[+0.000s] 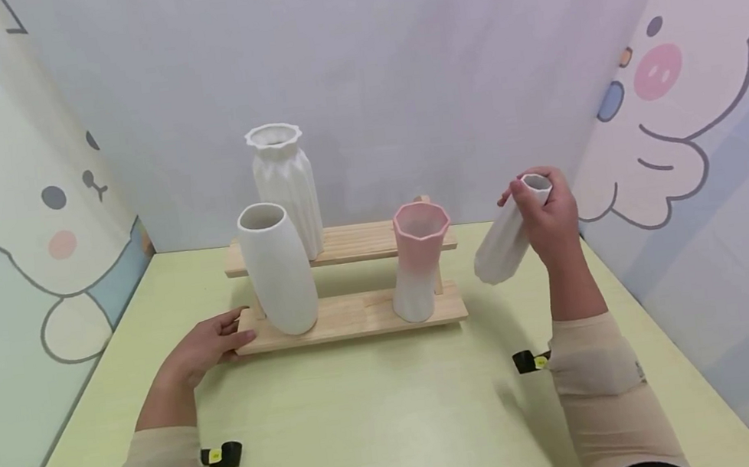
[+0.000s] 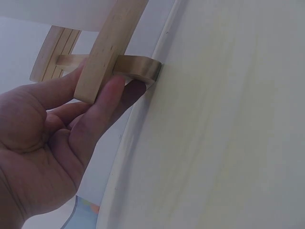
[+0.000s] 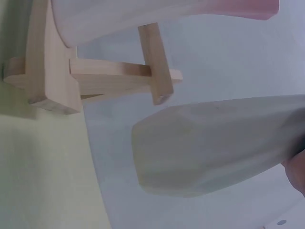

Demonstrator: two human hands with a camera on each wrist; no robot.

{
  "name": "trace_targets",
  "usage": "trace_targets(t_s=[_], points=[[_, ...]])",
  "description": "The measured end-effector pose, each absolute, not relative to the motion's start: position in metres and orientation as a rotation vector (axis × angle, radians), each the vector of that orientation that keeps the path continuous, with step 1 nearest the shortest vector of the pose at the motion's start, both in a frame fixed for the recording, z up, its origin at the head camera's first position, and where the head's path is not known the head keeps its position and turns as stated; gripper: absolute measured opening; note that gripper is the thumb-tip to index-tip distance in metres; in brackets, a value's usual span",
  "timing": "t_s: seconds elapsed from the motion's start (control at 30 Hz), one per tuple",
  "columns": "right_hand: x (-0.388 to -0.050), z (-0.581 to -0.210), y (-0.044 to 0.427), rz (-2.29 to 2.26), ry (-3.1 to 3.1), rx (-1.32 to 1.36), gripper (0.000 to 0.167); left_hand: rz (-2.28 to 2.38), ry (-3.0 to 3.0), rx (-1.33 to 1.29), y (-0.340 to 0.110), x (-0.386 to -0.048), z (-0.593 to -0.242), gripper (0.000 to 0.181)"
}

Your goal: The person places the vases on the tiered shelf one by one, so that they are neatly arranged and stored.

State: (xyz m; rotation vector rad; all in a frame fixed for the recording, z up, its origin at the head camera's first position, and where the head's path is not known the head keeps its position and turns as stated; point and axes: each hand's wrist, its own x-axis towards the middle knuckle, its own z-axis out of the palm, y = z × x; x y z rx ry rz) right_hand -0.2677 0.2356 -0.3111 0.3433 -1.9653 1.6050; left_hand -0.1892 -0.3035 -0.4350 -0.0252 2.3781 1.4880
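My left hand [image 1: 209, 346] grips the left end of the lower board of a two-tier wooden shelf [image 1: 356, 316]; in the left wrist view thumb and fingers pinch the board end [image 2: 90, 78]. Off the shelf's right side, my right hand [image 1: 553, 217] holds a white faceted vase [image 1: 502, 246] near its mouth. That vase is tilted and raised, its base toward the shelf, as the right wrist view shows too [image 3: 205, 148]. On the lower board stand a smooth white vase [image 1: 282, 275] at left and a pink-and-white vase [image 1: 416, 267] at right. A ribbed white vase [image 1: 289, 189] stands on the upper board at left.
The shelf stands on a pale yellow-green table [image 1: 382, 417]. Behind it rises a plain grey-lilac backdrop [image 1: 359, 96]. Cartoon-printed panels [image 1: 9, 190] flank both sides. The upper board's right part [image 1: 364, 241] lies behind the pink-and-white vase.
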Motion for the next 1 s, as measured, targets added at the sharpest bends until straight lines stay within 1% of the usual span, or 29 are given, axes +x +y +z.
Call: trace_targets(t_s=[0.27,0.67,1.0], points=[[-0.273,-0.288,0.231,1.583,-1.986,0.356,0.020,1.516,2.354,-0.020,-0.305,-0.190,-0.438,0.088],[-0.284,-0.253,0.211,1.532,-2.033,0.427,0.024,1.516,2.363,-0.020,-0.304,-0.189,-0.438,0.088],[-0.299,-0.241,0.185,1.517,-2.069,0.542,0.029,1.529,2.350,-0.018,-0.305,-0.190,-0.438,0.088]])
